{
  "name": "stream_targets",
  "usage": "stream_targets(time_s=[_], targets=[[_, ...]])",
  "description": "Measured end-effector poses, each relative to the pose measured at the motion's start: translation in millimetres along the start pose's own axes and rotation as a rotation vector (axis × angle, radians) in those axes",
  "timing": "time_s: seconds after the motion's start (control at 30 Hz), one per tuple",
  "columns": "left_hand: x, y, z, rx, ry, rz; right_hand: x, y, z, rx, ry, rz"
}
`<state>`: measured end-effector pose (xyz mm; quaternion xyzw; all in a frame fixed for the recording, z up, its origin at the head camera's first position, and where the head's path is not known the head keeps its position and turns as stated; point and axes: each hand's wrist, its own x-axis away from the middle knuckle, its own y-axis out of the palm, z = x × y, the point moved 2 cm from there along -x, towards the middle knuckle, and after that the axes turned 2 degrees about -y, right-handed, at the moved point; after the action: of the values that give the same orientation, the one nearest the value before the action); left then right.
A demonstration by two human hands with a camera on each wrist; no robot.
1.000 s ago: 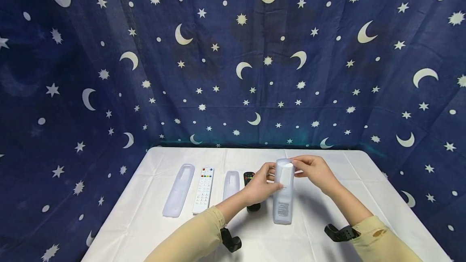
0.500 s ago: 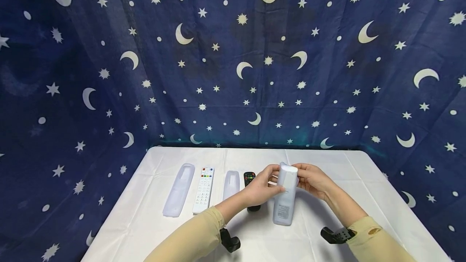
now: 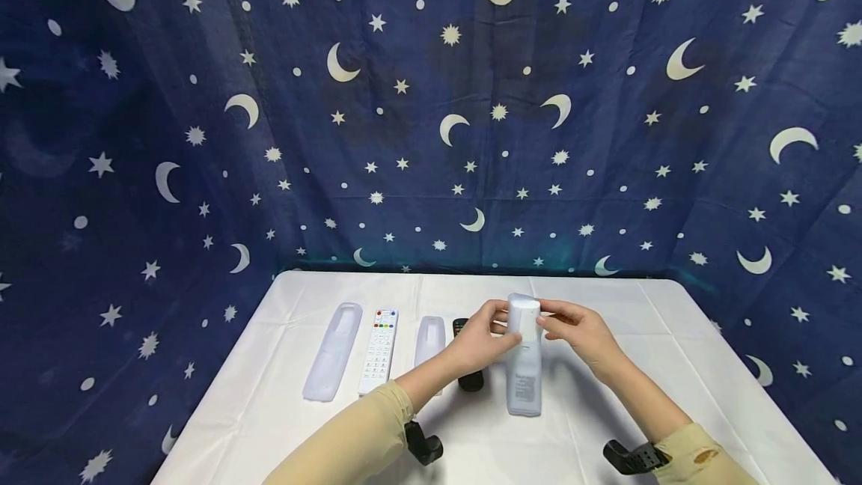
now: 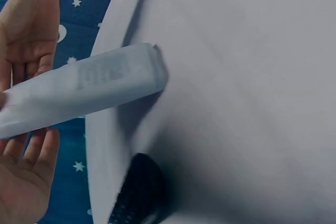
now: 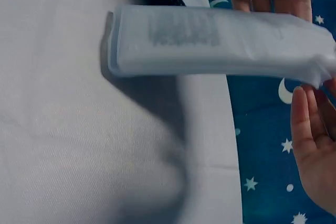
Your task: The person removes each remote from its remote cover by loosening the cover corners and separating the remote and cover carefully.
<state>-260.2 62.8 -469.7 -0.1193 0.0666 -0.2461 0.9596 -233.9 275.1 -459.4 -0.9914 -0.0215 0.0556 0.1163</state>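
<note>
A white remote control (image 3: 528, 320) stands nearly upright, its back towards me, inside a translucent silicone cover (image 3: 524, 395). Printed text shows through the lower part. My left hand (image 3: 477, 340) grips the covered remote from the left, thumb across its back and fingers behind. At the upper right edge, my right hand (image 3: 581, 333) pinches the cover with thumb and fingers. The cover's top end rises behind the remote's bare white end. In the left wrist view the remote's covered lower end (image 4: 126, 72) points towards the table; the right wrist view shows that cover (image 5: 184, 40) too.
On the white-clothed table (image 3: 633, 380) lie a black remote (image 3: 471, 382), a small translucent cover (image 3: 429, 339), a white remote with coloured buttons (image 3: 378, 350) and a long translucent cover (image 3: 333, 350). A dark blue star-patterned curtain (image 3: 404, 133) hangs behind.
My right hand went behind the remote's top, then came back to its right edge. The remote tipped slightly right and is upright again. My left hand keeps its grip.
</note>
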Motion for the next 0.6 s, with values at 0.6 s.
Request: stream_targets(time_s=[0.6], targets=[[-15.7,-10.1,23.0,0.194,-0.164,0.175,7,16,-6,0.22,-0.121,0.068]])
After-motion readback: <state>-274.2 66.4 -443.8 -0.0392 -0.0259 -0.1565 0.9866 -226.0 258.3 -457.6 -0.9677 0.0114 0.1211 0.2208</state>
